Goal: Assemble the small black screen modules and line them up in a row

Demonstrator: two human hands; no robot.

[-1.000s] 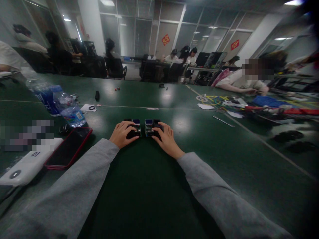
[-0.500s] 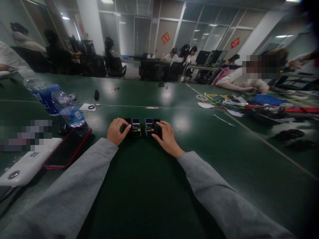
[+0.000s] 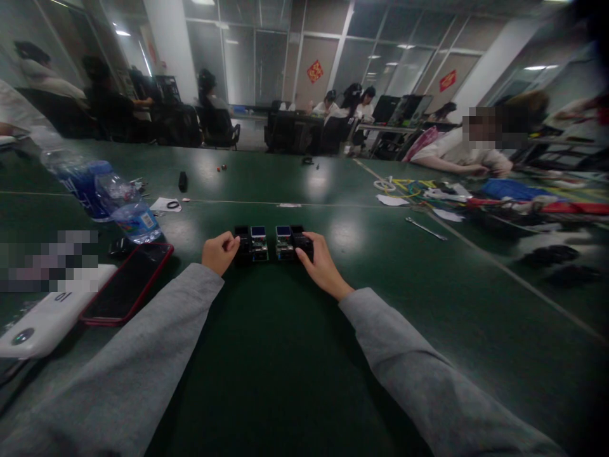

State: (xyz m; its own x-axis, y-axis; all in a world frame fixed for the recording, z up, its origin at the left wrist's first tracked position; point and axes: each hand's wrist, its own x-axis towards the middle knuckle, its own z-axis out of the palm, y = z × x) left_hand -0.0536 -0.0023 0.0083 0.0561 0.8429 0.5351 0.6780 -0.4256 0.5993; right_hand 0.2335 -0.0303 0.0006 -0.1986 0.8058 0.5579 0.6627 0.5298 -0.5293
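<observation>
Two small black devices stand side by side on the green table with a narrow gap between them: a left circuit-board device (image 3: 259, 245) and a right circuit-board device (image 3: 284, 245). Each has a small screen at the top of its bare board and a black part on its outer side. My left hand (image 3: 219, 254) is closed, fingers curled, at the outer edge of the left device; whether it pinches that edge or something small is hidden. My right hand (image 3: 323, 263) wraps the black part of the right device, thumb in front and fingers behind.
Left of my arm lie a red-edged phone (image 3: 129, 282), a white power bank (image 3: 57, 311) and water bottles (image 3: 126, 206). A wrench (image 3: 425, 228) lies to the right, before a pile of cables and tools (image 3: 514, 197). Someone (image 3: 457, 152) sits across the table.
My left hand has drawn back leftward and curled its fingers, baring the left device's black part. My right hand has shifted slightly outward along the right device, its fingers now closer together.
</observation>
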